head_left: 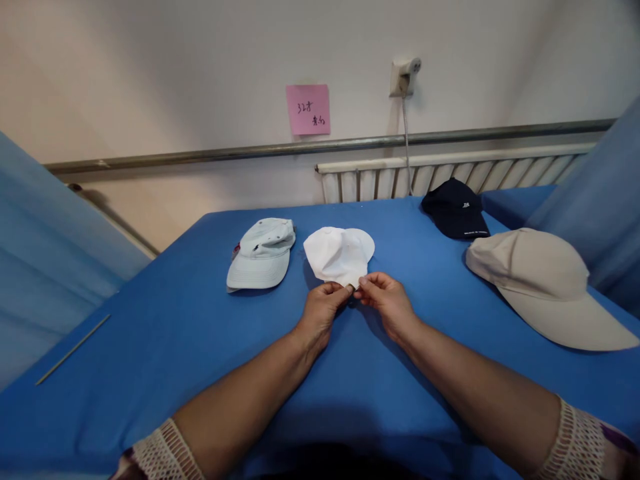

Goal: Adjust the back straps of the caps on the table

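A white cap [338, 256] lies in the middle of a blue-covered table [165, 333]. My left hand [323, 312] and my right hand [387, 301] meet at the cap's near edge. Each pinches the back strap there with thumb and fingers closed. A small brownish clasp shows between the fingertips. Both forearms reach in from the bottom of the view.
A pale grey cap [261, 255] lies left of the white one. A large beige cap [545, 283] sits at the right, a dark navy cap [456, 209] behind it. A thin rod [73, 349] lies near the left edge. Behind stand a radiator [450, 175] and a wall with a pink note [308, 109].
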Demonstrator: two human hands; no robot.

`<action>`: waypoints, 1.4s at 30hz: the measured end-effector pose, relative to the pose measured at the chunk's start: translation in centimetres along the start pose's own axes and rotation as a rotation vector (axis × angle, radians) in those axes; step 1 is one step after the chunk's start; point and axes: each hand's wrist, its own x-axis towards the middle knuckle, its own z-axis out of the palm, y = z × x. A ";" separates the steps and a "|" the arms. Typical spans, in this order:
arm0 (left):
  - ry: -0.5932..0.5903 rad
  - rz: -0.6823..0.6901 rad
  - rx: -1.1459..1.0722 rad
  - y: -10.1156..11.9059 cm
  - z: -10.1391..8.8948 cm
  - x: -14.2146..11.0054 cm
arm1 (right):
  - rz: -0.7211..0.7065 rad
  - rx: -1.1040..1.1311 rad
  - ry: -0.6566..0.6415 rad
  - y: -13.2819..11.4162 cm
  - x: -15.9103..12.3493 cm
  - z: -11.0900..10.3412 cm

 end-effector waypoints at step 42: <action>-0.221 0.046 0.008 1.7 -0.8 -0.5 | 0.257 0.269 0.055 -0.8 2.7 -2.4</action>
